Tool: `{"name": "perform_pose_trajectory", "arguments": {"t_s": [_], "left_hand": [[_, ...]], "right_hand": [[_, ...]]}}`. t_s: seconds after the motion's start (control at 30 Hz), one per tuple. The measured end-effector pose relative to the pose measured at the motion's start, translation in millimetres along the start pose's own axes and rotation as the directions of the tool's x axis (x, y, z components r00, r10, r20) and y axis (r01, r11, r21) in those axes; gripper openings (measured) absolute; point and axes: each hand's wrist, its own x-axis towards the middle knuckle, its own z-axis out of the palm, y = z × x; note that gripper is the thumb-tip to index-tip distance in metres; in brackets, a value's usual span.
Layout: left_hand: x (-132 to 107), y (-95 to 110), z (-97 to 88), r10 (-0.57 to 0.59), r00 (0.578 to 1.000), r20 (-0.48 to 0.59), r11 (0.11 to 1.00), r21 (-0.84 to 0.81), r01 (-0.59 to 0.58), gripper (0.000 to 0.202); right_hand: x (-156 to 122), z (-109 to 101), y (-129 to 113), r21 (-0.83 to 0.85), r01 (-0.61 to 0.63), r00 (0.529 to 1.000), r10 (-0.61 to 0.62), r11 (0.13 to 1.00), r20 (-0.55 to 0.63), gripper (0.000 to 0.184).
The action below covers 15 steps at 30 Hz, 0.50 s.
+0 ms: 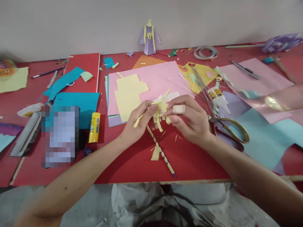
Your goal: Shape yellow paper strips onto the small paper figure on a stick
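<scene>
Both hands meet over the middle of a red table, working a small folded piece of pale yellow paper. My left hand pinches its left side, with a thin yellow strip sticking out below the fingers. My right hand, with a plaster on one finger, grips the piece from the right. A patterned pencil lies on the table under the hands, beside a yellow paper scrap. A cut yellow sheet rests on a pink sheet just behind.
A yellow glue stick lies left of my hands, scissors and a glue bottle right. Blue paper, pink and light blue sheets, thin wires and a tape ring cover the table. A purple paper doll leans on the wall.
</scene>
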Motion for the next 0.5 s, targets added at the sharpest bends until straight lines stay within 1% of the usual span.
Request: {"name": "perform_pose_trajectory", "arguments": {"t_s": [0.07, 0.1, 0.17, 0.23, 0.3, 0.33, 0.5], "left_hand": [[0.3, -0.3, 0.1, 0.0, 1.0, -0.002, 1.0, -0.001, 0.0, 0.025], [0.4, -0.2, 0.2, -0.002, 1.0, -0.002, 1.0, -0.002, 0.002, 0.024], [0.2, 0.1, 0.4, -0.007, 1.0, -0.006, 1.0, -0.01, 0.007, 0.024], [-0.2, 0.2, 0.6, -0.016, 1.0, -0.009, 1.0, -0.019, 0.016, 0.024], [-0.6, -0.2, 0.9, -0.028, 1.0, -0.007, 0.999, -0.032, 0.027, 0.023], [-0.8, -0.6, 1.0, -0.032, 0.999, -0.005, 0.999, -0.039, 0.032, 0.023], [-0.3, -2.7, 2.0, -0.025, 0.999, -0.022, 0.999, -0.041, 0.024, 0.024]], "right_hand": [[1.1, -1.4, -0.9, -0.01, 0.034, 0.999, -0.035, 0.999, -0.018, 0.016], [1.3, -1.5, -1.2, -0.017, 0.026, 0.999, -0.027, 1.0, -0.037, 0.016], [1.0, -0.8, -1.2, -0.016, -0.042, 0.997, 0.04, 0.999, -0.07, 0.01], [0.1, 0.9, -0.5, 0.029, -0.156, 0.985, 0.157, 0.987, -0.075, 0.014], [-1.3, 2.9, 0.7, 0.083, -0.26, 0.963, 0.264, 0.962, -0.049, 0.02], [-2.1, 4.0, 1.5, 0.099, -0.29, 0.955, 0.295, 0.952, -0.033, 0.022], [-5.9, 7.4, 4.3, 0.087, -0.327, 0.944, 0.322, 0.941, 0.068, 0.028]]}}
